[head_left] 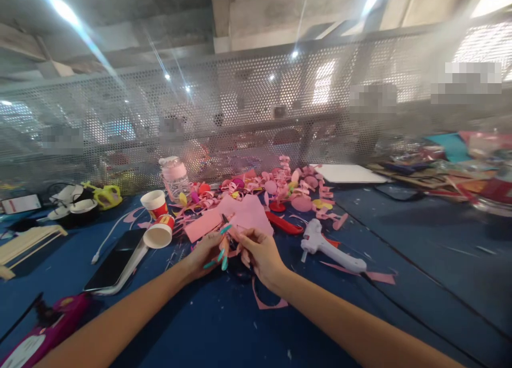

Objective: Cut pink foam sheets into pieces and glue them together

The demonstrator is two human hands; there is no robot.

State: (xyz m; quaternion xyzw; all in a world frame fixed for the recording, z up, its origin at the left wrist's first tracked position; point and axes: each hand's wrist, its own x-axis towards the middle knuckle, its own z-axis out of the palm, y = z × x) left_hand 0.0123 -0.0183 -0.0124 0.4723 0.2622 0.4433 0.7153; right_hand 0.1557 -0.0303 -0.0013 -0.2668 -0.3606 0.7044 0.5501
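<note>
My left hand (208, 253) and my right hand (258, 250) meet over a blue table (400, 250), fingers curled together around a small dark thing, perhaps scissors (229, 229), whose tip pokes up between them. Just beyond the fingers lies a pink sheet (230, 216). A thin pink offcut (268, 301) lies under my right wrist. Both hands are closed in a pinch.
A white glue gun (330, 248) lies right of my hands, a red tool (284, 223) beside it. Two paper cups (158, 218), a phone (116, 261) and a bottle (175, 176) sit left. Pink curled scraps (296, 189) pile behind. A perforated metal screen (256, 106) backs the table.
</note>
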